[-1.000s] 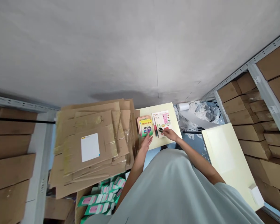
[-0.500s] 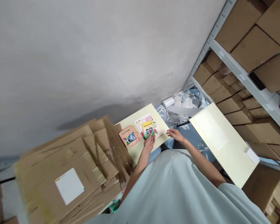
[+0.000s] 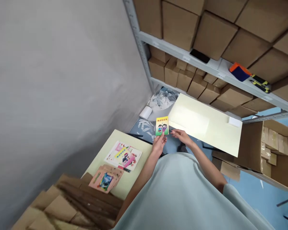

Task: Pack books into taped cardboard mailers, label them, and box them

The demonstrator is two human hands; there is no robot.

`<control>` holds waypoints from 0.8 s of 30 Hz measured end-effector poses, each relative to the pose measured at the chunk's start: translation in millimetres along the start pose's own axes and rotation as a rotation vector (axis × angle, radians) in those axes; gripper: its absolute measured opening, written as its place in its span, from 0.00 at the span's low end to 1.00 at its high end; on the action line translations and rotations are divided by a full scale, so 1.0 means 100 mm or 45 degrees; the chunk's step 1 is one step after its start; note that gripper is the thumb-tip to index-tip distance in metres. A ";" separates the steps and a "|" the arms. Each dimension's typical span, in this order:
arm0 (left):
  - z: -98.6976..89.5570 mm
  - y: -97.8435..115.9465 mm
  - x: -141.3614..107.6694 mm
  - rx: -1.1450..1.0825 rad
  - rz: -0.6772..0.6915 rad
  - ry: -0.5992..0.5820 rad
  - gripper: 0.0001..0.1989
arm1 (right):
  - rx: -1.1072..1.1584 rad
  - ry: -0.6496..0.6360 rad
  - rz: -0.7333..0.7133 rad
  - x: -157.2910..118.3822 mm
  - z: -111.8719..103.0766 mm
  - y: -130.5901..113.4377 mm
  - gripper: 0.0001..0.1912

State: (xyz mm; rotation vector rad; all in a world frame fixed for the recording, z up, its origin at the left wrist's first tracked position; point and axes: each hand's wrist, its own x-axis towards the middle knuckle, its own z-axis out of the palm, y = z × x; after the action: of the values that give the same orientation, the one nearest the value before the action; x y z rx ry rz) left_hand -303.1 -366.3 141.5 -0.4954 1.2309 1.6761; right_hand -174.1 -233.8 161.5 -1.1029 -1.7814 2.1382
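My left hand (image 3: pixel 159 143) grips the lower edge of a small yellow and green booklet (image 3: pixel 162 125) with two cartoon children on its cover. Just right of the booklet is my right hand (image 3: pixel 180 135), its fingers apart and nothing seen in them. On the cream table (image 3: pixel 131 188) at the lower left lie a yellow and pink booklet (image 3: pixel 125 157) on white picture books (image 3: pixel 136 164), and a fanned stack of pink books (image 3: pixel 105 180).
A second cream tabletop (image 3: pixel 218 131) bears a white block (image 3: pixel 235 121). Shelves (image 3: pixel 168 47) hold cardboard boxes. An open carton (image 3: pixel 251 150) stands at right, flattened cardboard (image 3: pixel 60 209) at lower left. Paper scraps and a white roll (image 3: pixel 146 112) lie on the floor.
The view has turned right, towards the second tabletop and shelves. My left hand has carried the booklet away from above the book table. My right hand is now closer to the booklet.
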 end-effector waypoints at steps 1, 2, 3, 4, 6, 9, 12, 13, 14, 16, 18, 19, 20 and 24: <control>0.22 -0.05 -0.01 0.077 0.036 -0.084 0.17 | 0.035 0.022 -0.053 -0.03 -0.16 -0.06 0.29; 0.44 -0.11 -0.03 0.156 0.072 -0.162 0.19 | 0.070 0.042 -0.109 -0.06 -0.32 -0.11 0.29; 0.65 -0.18 -0.05 0.231 0.101 -0.225 0.22 | 0.102 0.066 -0.165 -0.09 -0.49 -0.16 0.29; 0.85 -0.25 -0.06 0.295 0.120 -0.269 0.25 | 0.130 0.099 -0.214 -0.13 -0.66 -0.21 0.28; 1.24 -0.41 -0.09 0.412 0.144 -0.325 0.28 | 0.172 0.191 -0.284 -0.21 -1.00 -0.26 0.26; 1.77 -0.65 -0.12 0.605 0.182 -0.406 0.31 | 0.195 0.395 -0.313 -0.33 -1.51 -0.27 0.24; 2.22 -0.82 -0.14 0.782 0.251 -0.525 0.31 | 0.229 0.548 -0.333 -0.46 -1.97 -0.26 0.23; 2.35 -0.86 -0.14 0.816 0.281 -0.546 0.31 | 0.243 0.579 -0.348 -0.51 -2.11 -0.26 0.22; 2.47 -0.87 -0.14 0.839 0.313 -0.553 0.31 | 0.255 0.606 -0.363 -0.55 -2.23 -0.26 0.22; 2.67 -0.87 -0.14 0.878 0.374 -0.546 0.31 | 0.255 0.658 -0.385 -0.64 -2.43 -0.30 0.22; 2.82 -0.82 -0.15 0.936 0.415 -0.557 0.31 | 0.235 0.699 -0.403 -0.72 -2.57 -0.36 0.21; 2.88 -0.79 -0.17 0.972 0.422 -0.575 0.30 | 0.227 0.710 -0.416 -0.76 -2.62 -0.40 0.21; 2.94 -0.75 -0.19 1.006 0.425 -0.599 0.30 | 0.224 0.718 -0.434 -0.80 -2.66 -0.45 0.21; 3.14 -0.59 -0.39 1.062 0.453 -0.722 0.27 | 0.224 0.761 -0.528 -0.95 -2.75 -0.66 0.21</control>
State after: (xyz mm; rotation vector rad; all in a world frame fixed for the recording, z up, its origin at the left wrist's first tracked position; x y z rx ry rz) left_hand -169.5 -102.6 269.8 0.6919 1.4703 1.2669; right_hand 40.4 -48.8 255.5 -1.0625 -1.3646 1.4849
